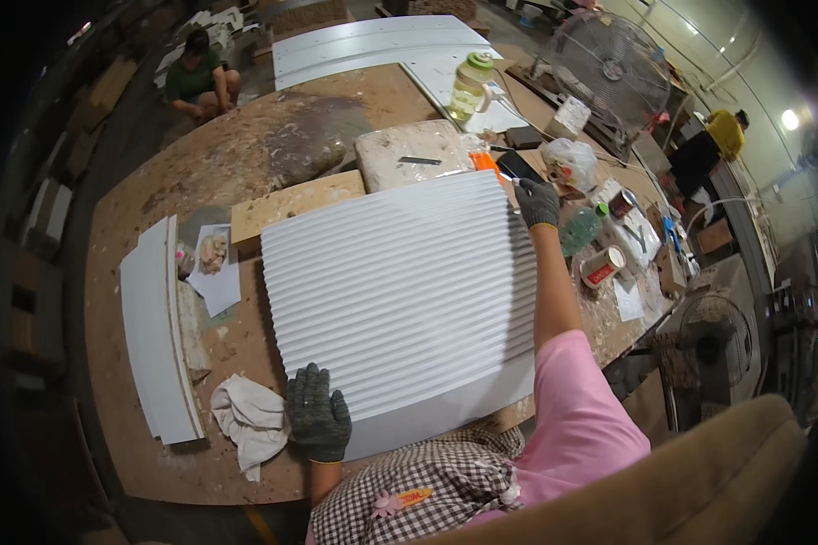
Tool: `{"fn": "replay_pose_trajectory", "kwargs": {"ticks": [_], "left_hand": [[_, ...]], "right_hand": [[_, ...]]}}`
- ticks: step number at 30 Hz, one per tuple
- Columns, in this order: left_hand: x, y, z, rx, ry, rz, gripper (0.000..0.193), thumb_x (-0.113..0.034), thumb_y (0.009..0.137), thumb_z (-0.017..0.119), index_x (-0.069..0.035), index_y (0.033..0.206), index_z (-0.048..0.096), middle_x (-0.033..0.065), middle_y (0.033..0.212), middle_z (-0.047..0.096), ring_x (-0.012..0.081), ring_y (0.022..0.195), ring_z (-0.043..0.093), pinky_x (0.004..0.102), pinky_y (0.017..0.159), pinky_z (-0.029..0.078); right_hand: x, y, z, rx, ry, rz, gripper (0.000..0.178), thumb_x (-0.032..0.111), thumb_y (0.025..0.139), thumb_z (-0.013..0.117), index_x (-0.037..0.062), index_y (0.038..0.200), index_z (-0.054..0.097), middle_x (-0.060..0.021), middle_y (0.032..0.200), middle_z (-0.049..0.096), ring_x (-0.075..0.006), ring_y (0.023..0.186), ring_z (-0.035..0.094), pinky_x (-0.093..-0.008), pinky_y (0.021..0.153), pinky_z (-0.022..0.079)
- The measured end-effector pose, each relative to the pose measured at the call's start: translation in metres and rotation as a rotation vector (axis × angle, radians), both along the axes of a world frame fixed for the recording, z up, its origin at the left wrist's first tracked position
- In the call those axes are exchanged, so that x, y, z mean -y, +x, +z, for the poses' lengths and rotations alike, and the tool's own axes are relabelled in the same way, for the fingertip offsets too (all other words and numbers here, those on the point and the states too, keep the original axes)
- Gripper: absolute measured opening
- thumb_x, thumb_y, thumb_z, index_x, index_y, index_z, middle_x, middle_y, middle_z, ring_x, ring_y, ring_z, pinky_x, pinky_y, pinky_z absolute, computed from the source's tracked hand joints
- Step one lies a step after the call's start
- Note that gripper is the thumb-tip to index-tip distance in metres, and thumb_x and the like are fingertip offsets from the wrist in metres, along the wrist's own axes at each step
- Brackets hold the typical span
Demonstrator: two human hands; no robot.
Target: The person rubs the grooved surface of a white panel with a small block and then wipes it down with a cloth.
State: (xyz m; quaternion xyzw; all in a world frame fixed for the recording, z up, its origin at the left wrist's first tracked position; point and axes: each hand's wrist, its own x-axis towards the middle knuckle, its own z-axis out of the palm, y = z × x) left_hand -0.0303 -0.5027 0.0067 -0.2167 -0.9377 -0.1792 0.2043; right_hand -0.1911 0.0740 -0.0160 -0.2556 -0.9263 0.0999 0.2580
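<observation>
A large white ribbed panel (400,291) lies before me with a smooth strip along its near edge. My left hand (318,413), in a dark grey knit glove, rests flat at the panel's near left corner, fingers stretched out. At the far right corner, my right hand (538,203), gloved alike, has its fingers closed around the end of a slim pale tool (509,178); its full shape is hard to make out. An orange piece (484,163) shows just beyond the tool. A crumpled white cloth (249,420) lies left of my left hand.
Left stands a narrow white panel (150,336). Behind the ribbed panel are a wooden block (295,202) and a plastic-wrapped block (409,150). To the right lie a green bottle (580,229), a paper cup (601,268) and a can (621,203). A fan (609,68) stands beyond.
</observation>
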Motion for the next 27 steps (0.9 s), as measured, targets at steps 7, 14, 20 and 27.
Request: {"fn": "replay_pose_trajectory", "kwargs": {"ticks": [7,14,20,27], "left_hand": [[0.001,-0.003,0.005,0.024,0.009,-0.036,0.035,-0.021,0.094,0.059,-0.003,0.124,0.067,0.0161,0.132,0.065,0.036,0.126,0.058,0.0513,0.113,0.04],[0.007,0.0,-0.002,0.05,0.038,-0.046,0.036,-0.021,0.095,0.059,-0.002,0.124,0.065,0.0182,0.135,0.062,0.0376,0.128,0.056,0.0544,0.114,0.038],[0.016,0.002,-0.003,0.067,0.034,0.068,0.043,-0.026,0.094,0.061,-0.001,0.129,0.061,0.0234,0.136,0.059,0.0426,0.132,0.05,0.0558,0.113,0.037],[0.027,0.007,-0.01,0.476,0.435,0.262,0.058,-0.027,0.1,0.055,-0.001,0.15,0.04,0.0293,0.13,0.059,0.0437,0.108,0.064,0.0475,0.092,0.053]], "right_hand": [[0.211,-0.036,-0.02,0.018,0.168,0.182,0.023,0.033,0.093,0.06,0.0129,0.097,0.07,-0.0189,0.082,0.063,-0.0382,0.081,0.062,-0.0526,0.065,0.048],[0.429,-0.09,-0.003,-0.019,-0.062,0.81,0.018,0.026,0.085,0.065,0.0128,0.096,0.069,-0.0193,0.092,0.064,-0.0376,0.091,0.06,-0.0516,0.071,0.048],[0.353,-0.068,0.009,-0.147,0.067,0.687,0.007,0.02,0.085,0.065,0.0138,0.083,0.062,-0.0151,0.071,0.06,-0.0375,0.075,0.059,-0.0515,0.068,0.046],[0.268,-0.04,-0.011,0.068,0.133,0.215,0.029,0.034,0.091,0.062,0.0052,0.093,0.066,-0.0203,0.079,0.063,-0.0389,0.082,0.059,-0.0522,0.072,0.047]]}}
